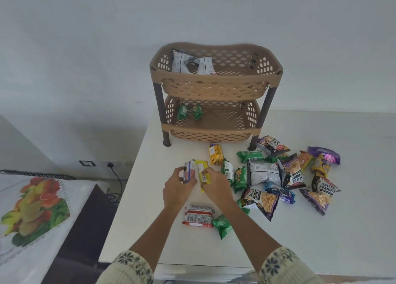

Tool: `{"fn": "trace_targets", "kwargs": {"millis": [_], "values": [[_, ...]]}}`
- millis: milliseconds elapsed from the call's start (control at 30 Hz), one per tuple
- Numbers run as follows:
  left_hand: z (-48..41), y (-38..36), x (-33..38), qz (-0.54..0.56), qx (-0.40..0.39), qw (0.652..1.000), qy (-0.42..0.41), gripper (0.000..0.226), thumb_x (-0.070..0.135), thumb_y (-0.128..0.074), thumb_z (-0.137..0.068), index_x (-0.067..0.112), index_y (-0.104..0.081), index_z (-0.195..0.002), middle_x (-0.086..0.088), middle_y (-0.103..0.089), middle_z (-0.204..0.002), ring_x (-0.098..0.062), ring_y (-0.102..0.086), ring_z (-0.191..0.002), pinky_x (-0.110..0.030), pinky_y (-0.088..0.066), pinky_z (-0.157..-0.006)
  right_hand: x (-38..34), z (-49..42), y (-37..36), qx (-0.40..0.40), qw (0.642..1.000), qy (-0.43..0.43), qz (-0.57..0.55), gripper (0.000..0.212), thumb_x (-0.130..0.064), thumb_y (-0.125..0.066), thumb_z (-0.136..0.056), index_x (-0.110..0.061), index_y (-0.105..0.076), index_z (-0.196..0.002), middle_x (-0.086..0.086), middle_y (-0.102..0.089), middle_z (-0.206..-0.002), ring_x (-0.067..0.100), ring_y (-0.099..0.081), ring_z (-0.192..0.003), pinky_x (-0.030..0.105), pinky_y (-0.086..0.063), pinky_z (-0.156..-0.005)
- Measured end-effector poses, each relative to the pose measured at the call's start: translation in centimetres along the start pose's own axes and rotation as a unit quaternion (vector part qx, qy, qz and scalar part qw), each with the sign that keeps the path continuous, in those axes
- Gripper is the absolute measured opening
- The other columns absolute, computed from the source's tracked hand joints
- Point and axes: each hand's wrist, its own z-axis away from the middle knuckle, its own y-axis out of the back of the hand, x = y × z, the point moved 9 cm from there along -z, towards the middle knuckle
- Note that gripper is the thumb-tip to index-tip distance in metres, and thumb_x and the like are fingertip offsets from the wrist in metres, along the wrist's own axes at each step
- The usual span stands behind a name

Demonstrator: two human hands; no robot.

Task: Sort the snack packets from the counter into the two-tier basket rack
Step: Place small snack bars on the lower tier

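One blue packet (189, 172) clamped in left hand (176, 189), one yellow packet (202, 169) pinched in right hand (216, 184); rack (216, 79) holds two white packets (182, 63), two green packets (182, 111).

Head-worn view, downward over counter (278, 245)

Crowding the right: heap of foil snack packets (285, 174). Lying open: bare white countertop strip (158, 157) leading to tan perforated plastic two-tier rack (214, 79).

Tan two-tier basket rack (214, 80), dark legs, upright on bench (321, 240): two white packets (181, 64) in upper tier, two green packets (182, 111) in lower; loose packets (264, 173) strewn before its right leg; blue-and-white packet (189, 172) in left hand (177, 189), yellow packet (202, 172) in right hand (215, 185).
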Motion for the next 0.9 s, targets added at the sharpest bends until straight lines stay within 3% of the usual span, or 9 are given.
{"fn": "trace_targets", "kwargs": {"millis": [200,333,500,633,700,900], "values": [[-2.4,3.9,3.7,0.041,0.072,0.995,-0.047,0.057,0.054,-0.068,-0.082,0.033,-0.052,-0.133,-0.001,-0.068,-0.113,-0.02,-0.067,-0.096,-0.044,-0.057,-0.086,-3.4,-1.2,4.7,0.079,0.993,0.052,-0.067,0.033,-0.013,-0.067,-0.082,-0.021,-0.065,-0.114,0.009,-0.066,-0.089,0.019,-0.053,-0.067,0.023,-0.035,-0.051],[-5.1,5.7,6.6,0.02,0.088,0.992,-0.085,0.051,0.052,-0.066,-0.084,0.031,-0.056,-0.129,0.002,-0.07,-0.111,-0.014,-0.064,-0.087,-0.029,-0.049,-0.073,-5.3,-3.9,7.3,0.101,0.99,0.062,-0.079,0.034,-0.011,-0.065,-0.083,-0.018,-0.064,-0.116,0.01,-0.066,-0.09,0.024,-0.056,-0.075,0.029,-0.04,-0.062],[-8.4,6.5,10.0,-0.017,0.101,0.988,-0.118,0.045,0.052,-0.064,-0.085,0.027,-0.059,-0.122,-0.001,-0.069,-0.107,-0.021,-0.066,-0.095,-0.027,-0.042,-0.069,-6.1,-8.6,9.8,0.123,0.989,0.053,-0.058,0.034,-0.014,-0.066,-0.084,-0.018,-0.062,-0.117,0.006,-0.061,-0.081,0.021,-0.053,-0.067,0.026,-0.035,-0.053],[-10.9,5.4,12.5,-0.044,0.091,0.984,-0.15,0.048,0.052,-0.062,-0.086,0.028,-0.057,-0.128,0.001,-0.068,-0.117,-0.022,-0.062,-0.105,-0.03,-0.046,-0.079,-5.3,-12.2,10.1,0.117,0.992,0.01,-0.037,0.034,-0.016,-0.066,-0.083,-0.024,-0.063,-0.115,0.01,-0.071,-0.1,0.027,-0.066,-0.084,0.029,-0.048,-0.066],[-12.1,4.3,13.9,-0.051,0.08,0.982,-0.165,0.047,0.052,-0.061,-0.087,0.028,-0.058,-0.128,0.001,-0.068,-0.114,-0.022,-0.062,-0.106,-0.035,-0.051,-0.085,-4.3,-13.8,10.2,0.119,0.993,-0.011,-0.027,0.033,-0.018,-0.066,-0.083,-0.026,-0.064,-0.115,0.009,-0.071,-0.102,0.028,-0.066,-0.089,0.028,-0.044,-0.07],[-15.5,0.5,17.6,-0.086,0.067,0.972,-0.208,0.042,0.05,-0.058,-0.09,0.026,-0.061,-0.124,-0.003,-0.071,-0.107,-0.026,-0.064,-0.1,-0.036,-0.054,-0.082,-1.6,-18.5,10.9,0.119,0.991,-0.055,-0.027,0.03,-0.02,-0.066,-0.083,-0.028,-0.065,-0.111,0.011,-0.069,-0.11,0.031,-0.064,-0.101,0.029,-0.042,-0.073]]}}
